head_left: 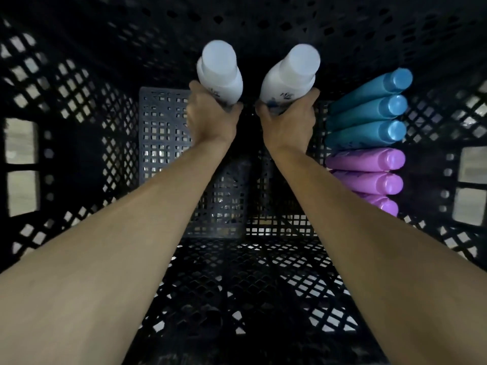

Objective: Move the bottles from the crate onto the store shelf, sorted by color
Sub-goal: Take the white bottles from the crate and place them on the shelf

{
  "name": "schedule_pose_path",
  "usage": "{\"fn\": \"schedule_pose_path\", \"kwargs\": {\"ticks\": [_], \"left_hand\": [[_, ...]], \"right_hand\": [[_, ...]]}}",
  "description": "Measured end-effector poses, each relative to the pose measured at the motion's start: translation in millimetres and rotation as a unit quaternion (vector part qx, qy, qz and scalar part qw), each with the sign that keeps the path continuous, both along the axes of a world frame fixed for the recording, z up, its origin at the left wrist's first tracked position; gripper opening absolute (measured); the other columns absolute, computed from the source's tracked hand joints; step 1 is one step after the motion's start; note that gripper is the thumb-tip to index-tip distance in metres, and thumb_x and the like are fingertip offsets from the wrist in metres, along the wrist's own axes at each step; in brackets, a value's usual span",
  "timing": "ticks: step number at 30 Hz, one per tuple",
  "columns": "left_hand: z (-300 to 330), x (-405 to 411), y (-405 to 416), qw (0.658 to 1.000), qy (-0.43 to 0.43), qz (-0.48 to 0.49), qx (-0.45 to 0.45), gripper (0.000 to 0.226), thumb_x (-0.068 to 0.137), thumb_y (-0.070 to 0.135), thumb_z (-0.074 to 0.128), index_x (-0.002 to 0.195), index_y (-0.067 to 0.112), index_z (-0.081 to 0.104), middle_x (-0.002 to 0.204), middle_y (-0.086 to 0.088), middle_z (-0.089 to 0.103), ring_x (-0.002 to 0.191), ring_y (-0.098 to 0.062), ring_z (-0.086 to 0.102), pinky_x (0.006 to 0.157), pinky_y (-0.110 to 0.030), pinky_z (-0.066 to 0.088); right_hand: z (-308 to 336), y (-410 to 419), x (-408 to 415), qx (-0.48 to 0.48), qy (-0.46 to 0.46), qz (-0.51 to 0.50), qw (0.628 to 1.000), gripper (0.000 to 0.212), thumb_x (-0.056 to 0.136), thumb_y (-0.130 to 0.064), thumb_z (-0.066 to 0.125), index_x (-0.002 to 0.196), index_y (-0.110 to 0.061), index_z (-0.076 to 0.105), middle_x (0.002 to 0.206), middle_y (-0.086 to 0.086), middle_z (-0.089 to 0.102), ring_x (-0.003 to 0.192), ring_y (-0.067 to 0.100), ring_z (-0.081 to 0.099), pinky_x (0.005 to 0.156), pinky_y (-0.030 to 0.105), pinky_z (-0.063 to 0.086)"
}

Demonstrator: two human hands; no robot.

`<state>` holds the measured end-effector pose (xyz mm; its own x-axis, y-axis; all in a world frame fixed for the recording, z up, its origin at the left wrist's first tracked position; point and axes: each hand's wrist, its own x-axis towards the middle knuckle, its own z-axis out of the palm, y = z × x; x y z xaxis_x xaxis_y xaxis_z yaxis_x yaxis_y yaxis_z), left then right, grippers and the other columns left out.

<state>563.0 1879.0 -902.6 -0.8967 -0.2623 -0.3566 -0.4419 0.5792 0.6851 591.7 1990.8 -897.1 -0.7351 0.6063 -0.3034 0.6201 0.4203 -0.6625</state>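
Left hand [210,117] gripping white bottle [220,72], right hand [287,122] gripping second white bottle [290,77], inside black crate [79,101]. Teal bottles [369,109], purple bottles [369,175] along right wall.

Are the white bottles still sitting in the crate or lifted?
Lifted: the left hand and right hand each grip one white bottle above the crate floor.

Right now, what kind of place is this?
Only the inside of a black lattice crate shows; probably a shop stockroom or aisle. Cues: teal bottles and purple bottles packed in rows, and both hands lifting white bottles.
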Motion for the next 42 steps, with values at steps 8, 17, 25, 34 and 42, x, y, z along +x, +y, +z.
{"fn": "schedule_pose_path", "kwargs": {"ticks": [8, 17, 25, 34, 42], "left_hand": [[-7, -1, 4, 0.998, 0.028, 0.047, -0.043, 0.062, 0.062, 0.039, 0.081, 0.115, 0.022, 0.052, 0.11, 0.007, 0.066, 0.105, -0.018, 0.061, 0.075, -0.031, 0.047], [7, 1, -14, 0.996, 0.078, -0.035, -0.02, 0.067, 0.058, 0.034, 0.079, 0.117, 0.016, 0.053, 0.107, -0.002, 0.063, 0.1, -0.019, 0.06, 0.079, -0.042, 0.055], [92, 16, -37, 0.992, 0.1, -0.07, -0.004, 0.07, 0.06, 0.033, 0.08, 0.121, 0.019, 0.052, 0.108, 0.0, 0.064, 0.1, -0.018, 0.06, 0.081, -0.042, 0.055], [250, 35, -68, 0.987, 0.135, -0.089, 0.025, 0.061, 0.059, 0.029, 0.083, 0.11, 0.022, 0.051, 0.094, 0.005, 0.063, 0.087, -0.016, 0.062, 0.07, -0.038, 0.055], [394, 42, -100, 0.978, 0.174, -0.116, 0.009, 0.057, 0.066, 0.038, 0.082, 0.102, 0.017, 0.043, 0.091, 0.003, 0.062, 0.085, -0.018, 0.058, 0.066, -0.029, 0.041]], "right_hand": [[-6, -5, -12, -0.009, -0.035, -0.066, 0.997, 0.082, 0.066, -0.05, 0.082, 0.129, -0.017, 0.041, 0.122, 0.002, 0.06, 0.109, 0.025, 0.06, 0.085, 0.038, 0.051], [20, 2, -7, 0.032, -0.014, -0.027, 0.999, 0.074, 0.061, -0.041, 0.086, 0.119, -0.019, 0.046, 0.118, -0.003, 0.061, 0.108, 0.019, 0.06, 0.076, 0.027, 0.042], [108, -3, 11, 0.082, -0.017, 0.019, 0.996, 0.073, 0.061, -0.044, 0.084, 0.117, -0.019, 0.044, 0.117, -0.002, 0.06, 0.11, 0.023, 0.058, 0.079, 0.036, 0.046], [270, -28, 37, 0.106, 0.032, 0.028, 0.993, 0.068, 0.061, -0.046, 0.081, 0.114, -0.021, 0.047, 0.106, -0.004, 0.062, 0.096, 0.018, 0.061, 0.078, 0.035, 0.052], [411, -60, 50, 0.119, 0.103, 0.05, 0.986, 0.059, 0.065, -0.047, 0.078, 0.107, -0.019, 0.047, 0.097, -0.005, 0.061, 0.089, 0.018, 0.06, 0.073, 0.033, 0.049]]}}
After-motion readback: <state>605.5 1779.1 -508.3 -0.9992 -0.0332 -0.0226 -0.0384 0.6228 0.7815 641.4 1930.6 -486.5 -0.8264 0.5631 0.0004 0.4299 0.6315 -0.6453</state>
